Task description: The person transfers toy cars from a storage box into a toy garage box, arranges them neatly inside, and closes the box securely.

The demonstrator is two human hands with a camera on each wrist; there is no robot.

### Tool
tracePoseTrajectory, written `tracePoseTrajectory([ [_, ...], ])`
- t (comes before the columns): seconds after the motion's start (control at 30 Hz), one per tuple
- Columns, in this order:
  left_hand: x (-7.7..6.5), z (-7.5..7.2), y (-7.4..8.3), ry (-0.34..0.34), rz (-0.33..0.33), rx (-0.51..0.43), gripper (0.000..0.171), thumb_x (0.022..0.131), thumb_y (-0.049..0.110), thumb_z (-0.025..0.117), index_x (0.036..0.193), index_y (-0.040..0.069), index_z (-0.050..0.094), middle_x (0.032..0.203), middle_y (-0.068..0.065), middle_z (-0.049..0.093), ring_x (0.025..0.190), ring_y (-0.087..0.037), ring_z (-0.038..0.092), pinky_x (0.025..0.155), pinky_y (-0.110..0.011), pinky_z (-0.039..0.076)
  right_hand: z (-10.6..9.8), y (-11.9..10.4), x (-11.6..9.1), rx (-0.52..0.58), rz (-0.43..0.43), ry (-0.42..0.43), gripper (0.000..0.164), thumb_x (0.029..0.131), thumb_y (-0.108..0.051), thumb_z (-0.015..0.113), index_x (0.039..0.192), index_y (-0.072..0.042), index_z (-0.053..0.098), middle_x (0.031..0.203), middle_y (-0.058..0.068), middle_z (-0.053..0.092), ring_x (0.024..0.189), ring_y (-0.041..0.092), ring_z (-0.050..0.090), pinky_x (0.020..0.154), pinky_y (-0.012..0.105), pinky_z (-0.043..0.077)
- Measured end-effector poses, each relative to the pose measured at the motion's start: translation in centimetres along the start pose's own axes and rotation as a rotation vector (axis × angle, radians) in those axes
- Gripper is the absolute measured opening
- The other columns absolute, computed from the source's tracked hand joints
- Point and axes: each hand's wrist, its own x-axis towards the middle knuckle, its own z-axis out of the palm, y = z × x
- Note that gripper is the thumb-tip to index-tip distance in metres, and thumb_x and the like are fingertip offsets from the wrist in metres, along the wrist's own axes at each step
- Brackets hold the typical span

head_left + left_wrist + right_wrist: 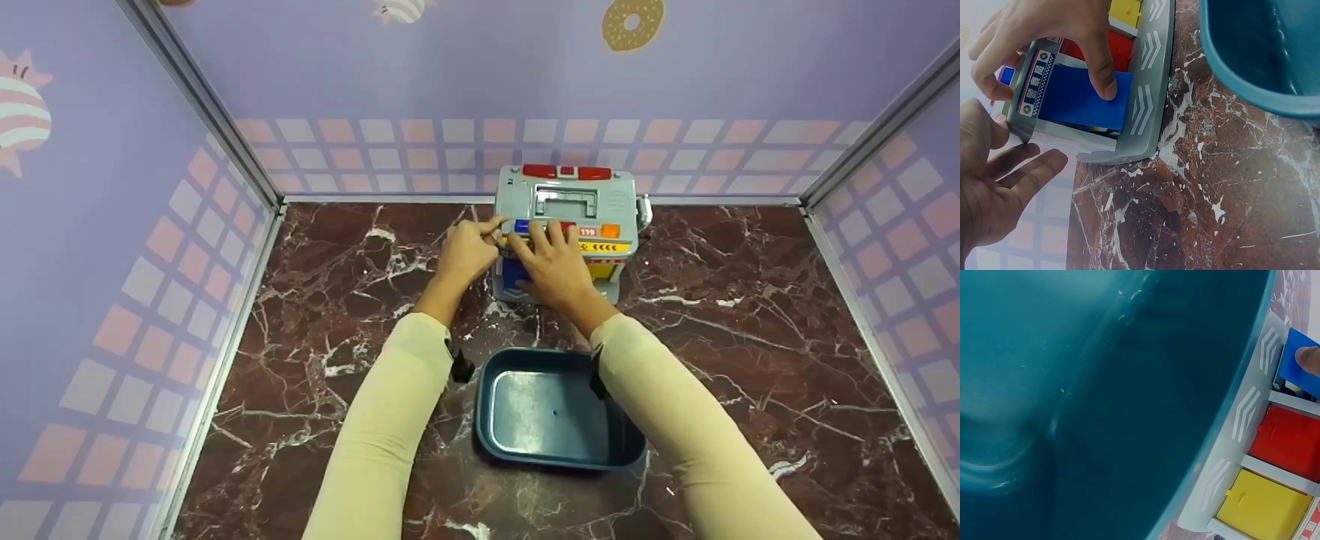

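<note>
A grey toy rescue station (619, 195) stands against the back wall, with a blue door (1081, 101), a red door (1286, 444) and a yellow door (1264, 506) along its front. My right hand (559, 266) grips its upper front edge, fingers over the top by the coloured buttons. The right thumb lies on the blue door, whose lower edge is away from the frame, showing a gap. At the station's left side, my left hand (469, 251) has its thumb and forefinger at the corner. Whether they pinch something small is hidden. Its other fingers extend below.
A teal plastic basin (555, 420) sits on the marbled brown tabletop (337, 375) in front of the station, below my forearms. Patterned purple panels (450, 67) enclose the table at the back and both sides. A white handset-like part (644, 212) hangs at the station's right side.
</note>
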Motion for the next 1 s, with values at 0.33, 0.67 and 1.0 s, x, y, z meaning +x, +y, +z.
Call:
tracePoseTrajectory([
  [0.33,0.0,0.1,-0.2,0.012,-0.021,-0.022,0.034,0.107,0.023,0.066,0.136,0.034,0.080,0.133,-0.007,0.080,0.109,-0.038,0.078,0.097,-0.055,0.063,0.1,-0.4,0.3,-0.091,-0.007,-0.020,0.087,0.090,-0.054,0.090,0.156,-0.022,0.044,0.149,0.022,0.047,0.136,0.047,0.048,0.106,0.063,0.045],
  [0.67,-0.2,0.3,-0.2,0.010,-0.014,-0.036,0.033,0.108,0.022,0.065,0.137,0.030,0.080,0.132,-0.008,0.081,0.104,-0.036,0.077,0.097,-0.054,0.063,0.9,-1.2,0.5,-0.101,0.062,0.022,0.075,0.092,-0.042,0.089,0.151,-0.027,0.045,0.146,0.022,0.049,0.133,0.048,0.050,0.104,0.062,0.047],
  [1.0,-0.1,0.4,-0.1,0.012,-0.002,-0.054,0.037,0.107,0.018,0.064,0.138,0.031,0.079,0.135,-0.006,0.080,0.087,-0.031,0.066,0.087,-0.051,0.062,1.4,-1.3,0.6,-0.129,0.097,0.072,0.071,0.092,-0.038,0.087,0.148,-0.026,0.046,0.141,0.020,0.051,0.125,0.044,0.052,0.098,0.059,0.046],
])
